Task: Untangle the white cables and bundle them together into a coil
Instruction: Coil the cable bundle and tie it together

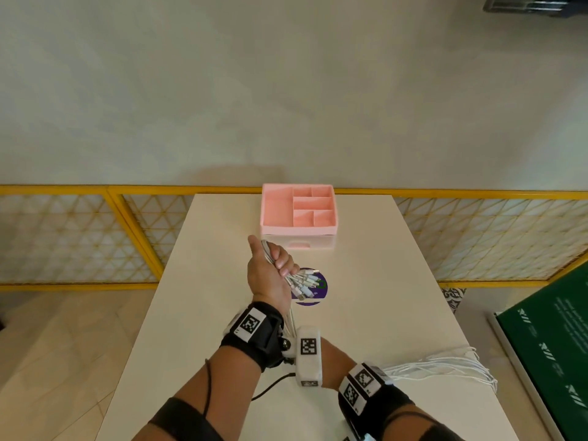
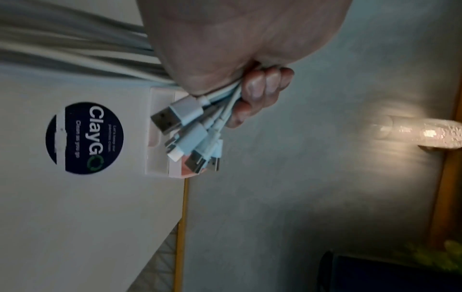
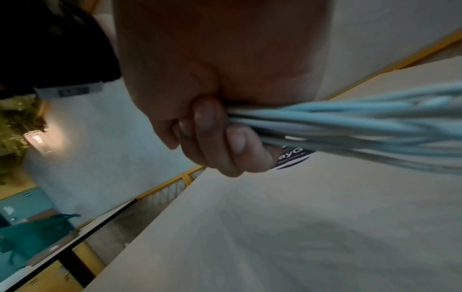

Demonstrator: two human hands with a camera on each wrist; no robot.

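My left hand (image 1: 270, 272) is raised over the middle of the white table (image 1: 381, 281) and grips a bundle of white cables (image 1: 288, 276). Their USB plug ends (image 2: 185, 130) fan out below its curled fingers (image 2: 260, 85). The cables run back under the left wrist to my right hand (image 3: 207, 128), which grips the same bundle (image 3: 350, 126) near the front of the table. In the head view that hand is mostly hidden behind the left wrist's camera. The loose cable lengths (image 1: 445, 366) trail right and droop over the table's right edge.
A pink compartment organiser (image 1: 297, 208) stands at the far end of the table, just beyond the left hand. A round dark sticker (image 1: 319, 288) lies under the plugs. A yellow railing (image 1: 95, 189) flanks the table, and a green board (image 1: 547, 329) leans at the right.
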